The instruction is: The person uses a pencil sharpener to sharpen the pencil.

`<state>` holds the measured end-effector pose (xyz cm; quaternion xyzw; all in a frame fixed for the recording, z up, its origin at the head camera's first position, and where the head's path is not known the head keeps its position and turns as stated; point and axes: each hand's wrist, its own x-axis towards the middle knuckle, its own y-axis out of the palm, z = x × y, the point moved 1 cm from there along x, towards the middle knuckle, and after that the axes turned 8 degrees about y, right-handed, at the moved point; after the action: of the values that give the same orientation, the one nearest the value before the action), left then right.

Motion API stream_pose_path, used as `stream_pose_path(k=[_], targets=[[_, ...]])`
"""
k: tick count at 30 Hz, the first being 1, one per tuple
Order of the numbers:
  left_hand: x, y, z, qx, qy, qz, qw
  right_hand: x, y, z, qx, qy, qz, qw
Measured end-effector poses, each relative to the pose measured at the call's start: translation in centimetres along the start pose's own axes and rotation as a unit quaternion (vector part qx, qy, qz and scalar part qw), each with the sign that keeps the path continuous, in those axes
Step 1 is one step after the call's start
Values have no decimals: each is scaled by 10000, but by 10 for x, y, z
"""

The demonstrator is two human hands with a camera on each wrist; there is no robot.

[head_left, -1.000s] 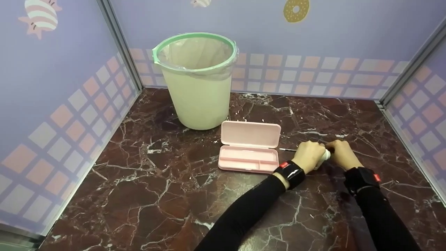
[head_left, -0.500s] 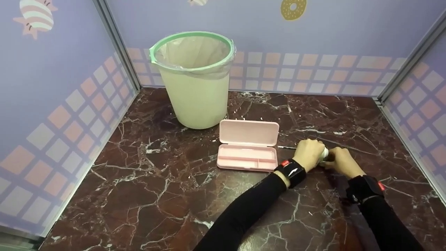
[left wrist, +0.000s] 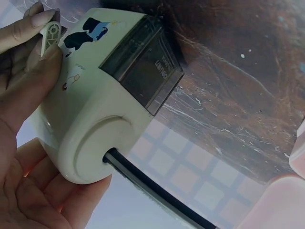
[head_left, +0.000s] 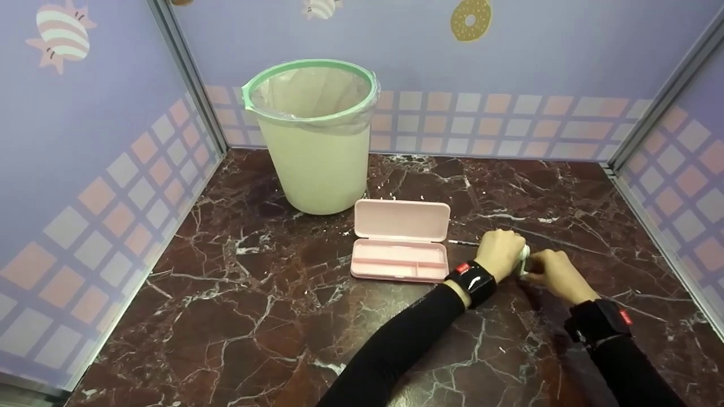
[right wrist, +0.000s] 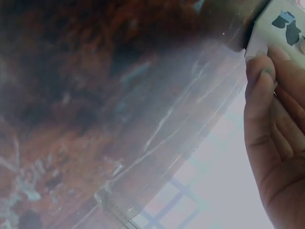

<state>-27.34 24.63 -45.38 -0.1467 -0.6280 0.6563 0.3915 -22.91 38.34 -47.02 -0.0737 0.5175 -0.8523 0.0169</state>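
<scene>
My left hand (head_left: 500,253) grips a white crank pencil sharpener (left wrist: 86,105), its thumb and fingers around the body. The sharpener has dark cartoon prints and a clear shavings drawer (left wrist: 147,62). A dark pencil (left wrist: 157,191) sticks out of the hole in its round face and points left toward the pencil case in the head view. With thumb and fingers my right hand (head_left: 557,274) pinches the small crank handle (left wrist: 51,36) at the sharpener's other end. From the head, the left hand hides most of the sharpener.
Left of the hands an open pink pencil case (head_left: 403,220) lies on the dark marble-patterned table (head_left: 271,322). Behind it stands a pale bin (head_left: 322,164) with a green rim and a clear liner. Small white bits are scattered near the bin. Patterned panels wall in the back and sides.
My right hand has moved down and slightly right beside the sharpener, pinching the crank. My left hand stays nearly in place around the sharpener, and the pencil still sticks out.
</scene>
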Motion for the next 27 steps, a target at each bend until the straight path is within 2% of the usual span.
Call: stream_pose_path(k=[8,13,17,21,24,27], targets=[[0,0,-3,105,-25,-41,9999,-15,-3,6,33,-336,-418,9986],[0,-1,-3,132,0,-101,9999,-20,-12,14,-59,-550,-873,9946],[0,0,-2,147,22,-64,9999,-20,-21,20,-108,-622,-1349,9888],[-1,0,0,106,43,-64,9999,-18,-24,21,97,-552,-1740,9832],[-1,1,1,60,88,-96,9999,-16,-23,20,211,-525,-2142,9751],[-1,1,2,-28,108,-100,9999,-13,-21,19,76,-588,-2510,9662]])
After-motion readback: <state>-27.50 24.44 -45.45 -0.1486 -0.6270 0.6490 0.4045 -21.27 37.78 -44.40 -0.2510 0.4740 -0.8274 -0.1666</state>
